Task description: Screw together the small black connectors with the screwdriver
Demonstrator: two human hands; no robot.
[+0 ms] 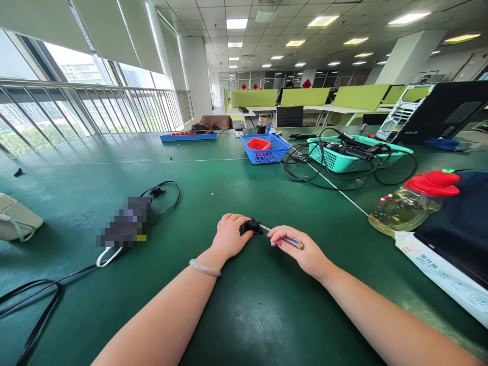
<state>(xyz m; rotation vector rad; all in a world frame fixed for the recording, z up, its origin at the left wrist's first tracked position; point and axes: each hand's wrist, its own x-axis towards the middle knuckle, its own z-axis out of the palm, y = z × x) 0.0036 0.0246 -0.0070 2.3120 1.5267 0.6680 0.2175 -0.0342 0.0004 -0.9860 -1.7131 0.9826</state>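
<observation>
On the green tabletop, my left hand grips a small black part between thumb and fingers, pressing it near the table surface. A pale bangle circles the left wrist. In my right hand is a screwdriver, its handle between thumb and fingers. The thin metal shaft points left, and its tip meets the black part. Exactly where on the part the tip rests is too small to make out.
A dark blurred device with a cord lies left. Ahead are a blue basket holding a red tray and a teal basket heaped with black cables. A glass jar with a red lid stands right, beside a white package.
</observation>
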